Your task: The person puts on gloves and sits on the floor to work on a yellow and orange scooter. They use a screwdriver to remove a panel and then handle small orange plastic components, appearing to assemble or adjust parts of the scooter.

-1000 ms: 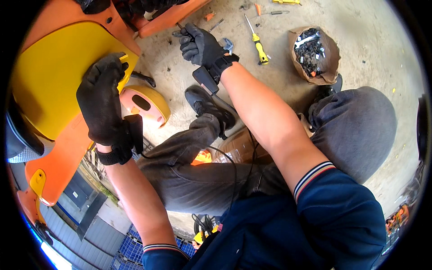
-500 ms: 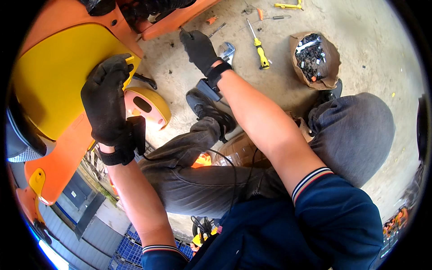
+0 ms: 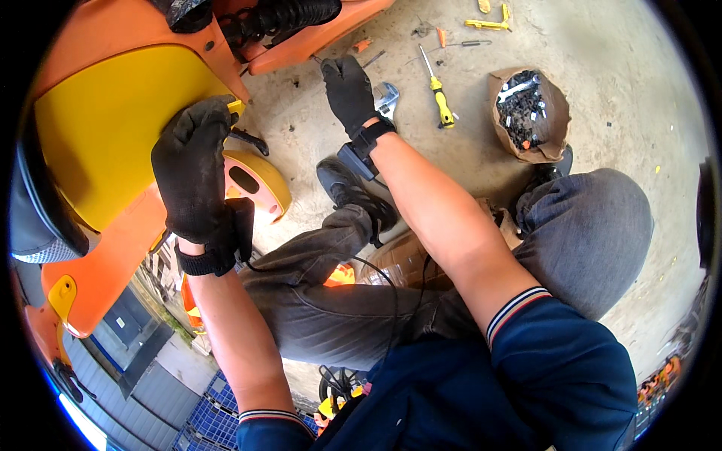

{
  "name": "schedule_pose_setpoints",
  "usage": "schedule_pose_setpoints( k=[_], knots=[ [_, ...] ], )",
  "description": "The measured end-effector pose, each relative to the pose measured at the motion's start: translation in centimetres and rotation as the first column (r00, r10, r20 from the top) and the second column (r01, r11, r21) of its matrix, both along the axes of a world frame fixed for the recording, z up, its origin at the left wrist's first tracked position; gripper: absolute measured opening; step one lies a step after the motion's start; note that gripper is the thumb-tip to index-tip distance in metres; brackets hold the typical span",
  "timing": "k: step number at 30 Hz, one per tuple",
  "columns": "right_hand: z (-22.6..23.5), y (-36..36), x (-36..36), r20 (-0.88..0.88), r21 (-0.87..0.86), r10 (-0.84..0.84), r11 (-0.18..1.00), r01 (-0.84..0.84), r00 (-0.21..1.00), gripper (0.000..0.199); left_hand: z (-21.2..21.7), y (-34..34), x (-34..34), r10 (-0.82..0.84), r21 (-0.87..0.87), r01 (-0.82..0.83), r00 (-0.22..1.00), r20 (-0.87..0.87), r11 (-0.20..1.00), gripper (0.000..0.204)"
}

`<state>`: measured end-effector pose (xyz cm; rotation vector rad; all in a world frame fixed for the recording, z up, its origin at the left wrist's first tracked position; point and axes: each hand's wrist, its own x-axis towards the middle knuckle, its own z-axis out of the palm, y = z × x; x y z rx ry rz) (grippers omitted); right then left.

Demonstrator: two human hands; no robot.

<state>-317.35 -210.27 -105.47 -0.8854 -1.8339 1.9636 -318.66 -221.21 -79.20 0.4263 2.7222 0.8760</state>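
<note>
- The left hand [image 3: 192, 169], in a black work glove, is pressing flat against the edge of the large glossy yellow plastic body panel [image 3: 113, 128]; the fingers are lying spread over the panel's corner, bracing rather than clasping it.
- That yellow panel is sitting at the upper left, set against the orange plastic bodywork [image 3: 113, 248] that is wrapping around it above and below.
- Just beside the left hand's palm, a small rounded yellow-and-pink housing with a dark oval opening [image 3: 256, 180] is showing, close to the panel's lower edge.
- The right hand [image 3: 348, 94], also black-gloved, is reaching out over the bare concrete floor [image 3: 617, 90] with its fingers loosely extended and nothing in its grasp.
- It is hovering just beside a silver adjustable metal wrench [image 3: 386, 98], which is lying partly hidden behind the hand; whether the fingertips are touching it I cannot tell.
- A yellow-handled screwdriver [image 3: 440, 98] is lying near the wrench, and a crumpled brown paper bag of small dark fasteners [image 3: 526, 113] is standing farther right.
- Judging by this, the work is looking to be at an early or middle stage: the panel is being steadied in place, a tool is not yet in hand, and any fastening or loosening on the panel appears to be still ahead.
</note>
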Motion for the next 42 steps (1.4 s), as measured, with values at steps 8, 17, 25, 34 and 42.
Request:
schedule_pose_setpoints(
  k=[8,17,25,34,42],
  knots=[
    [0.5,0.3,0.3,-0.076,-0.997,-0.129,0.032,-0.073,0.989,0.013,0.1,1.0,0.3,0.173,0.102,-0.185,0.978,0.117,0.977,0.022],
    [0.8,-0.3,0.5,-0.08,-0.992,-0.239,-0.075,-0.1,0.968,0.011,0.7,1.7,0.6,0.17,0.1,-0.184,0.976,0.137,0.978,0.023],
    [1.7,1.4,0.7,-0.151,-0.987,-0.109,-0.045,-0.157,0.983,0.016,1.0,2.4,0.9,0.176,0.053,-0.183,0.978,0.111,0.982,0.023],
    [1.6,0.3,0.2,-0.192,-0.956,-0.206,0.262,-0.135,0.96,0.014,1.0,2.8,1.0,0.237,0.11,-0.256,0.958,0.162,0.96,0.024],
    [-0.2,1.7,0.2,-0.258,-0.966,-0.042,-0.019,-0.259,0.965,0.007,1.2,2.9,1.0,0.251,0.078,-0.266,0.953,0.169,0.961,0.024]
  ],
)
